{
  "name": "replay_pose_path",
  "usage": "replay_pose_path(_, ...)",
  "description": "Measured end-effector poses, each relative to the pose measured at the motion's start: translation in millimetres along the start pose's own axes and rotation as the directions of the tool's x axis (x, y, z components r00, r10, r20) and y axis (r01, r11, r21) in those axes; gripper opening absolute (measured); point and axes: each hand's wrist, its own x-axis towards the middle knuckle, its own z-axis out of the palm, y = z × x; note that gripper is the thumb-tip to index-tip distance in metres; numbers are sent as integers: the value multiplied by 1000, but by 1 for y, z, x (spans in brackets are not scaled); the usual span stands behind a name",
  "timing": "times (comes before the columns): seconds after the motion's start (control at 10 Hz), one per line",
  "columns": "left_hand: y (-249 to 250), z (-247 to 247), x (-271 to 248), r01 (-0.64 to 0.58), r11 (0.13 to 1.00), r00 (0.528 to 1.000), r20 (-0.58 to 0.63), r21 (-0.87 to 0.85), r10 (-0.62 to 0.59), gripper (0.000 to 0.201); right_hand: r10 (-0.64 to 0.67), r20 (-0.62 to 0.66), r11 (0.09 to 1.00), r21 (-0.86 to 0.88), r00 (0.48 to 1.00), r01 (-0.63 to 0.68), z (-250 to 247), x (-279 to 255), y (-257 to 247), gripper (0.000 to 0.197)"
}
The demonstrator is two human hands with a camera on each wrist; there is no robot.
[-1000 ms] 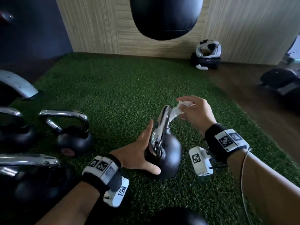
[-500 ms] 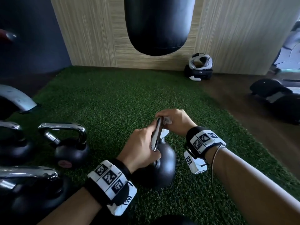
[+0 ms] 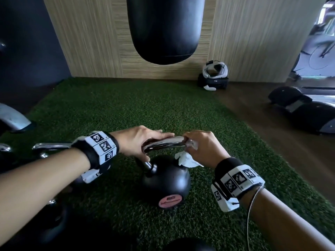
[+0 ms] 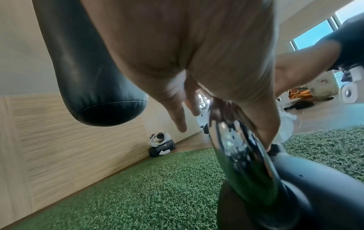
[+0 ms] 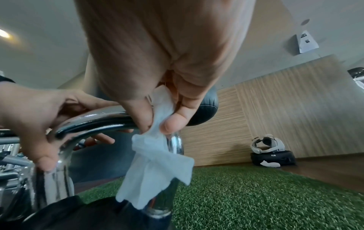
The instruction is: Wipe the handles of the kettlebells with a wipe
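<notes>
Handle (image 3: 164,142) under my palm: polished chrome, mirror-glossy. Kettlebell body (image 3: 165,180): smooth black, semi-gloss. Wipe (image 5: 155,169): thin white fibrous sheet. Turf (image 3: 126,109): rough green pile.

Gym corner with green turf (image 3: 101,113) and wood-panelled wall (image 3: 94,42)

A black punching bag (image 3: 164,28) hangs at 12 o'clock above the turf. At 1 o'clock a white headset (image 3: 215,70) sits on a black case (image 3: 213,82) against the wall. Dark exercise machines (image 3: 304,109) stand on the brown floor (image 3: 253,113) at 2 o'clock.
</notes>
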Motion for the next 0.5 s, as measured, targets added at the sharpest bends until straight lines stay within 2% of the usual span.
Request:
replay_pose_path(0.2,7,2,-3,11,996,1000,-7,89,-10,116,77,10,997,-22,997,-76,-6,-4,-13,40)
replay_pose_path(0.3,8,2,-2,-17,988,999,-44,154,24,112,164,82,986,-31,983,-162,-22,-1,-19,40)
replay_pose_path(0.4,4,-9,-3,-43,997,998,-45,68,46,97,279,89,960,-39,956,-276,-39,2,-24,46)
replay_pose_path(0.5,-1,-22,-17,-18,998,998,-63,-62,14,85,349,22,937,16,937,-350,-54,7,-28,39)
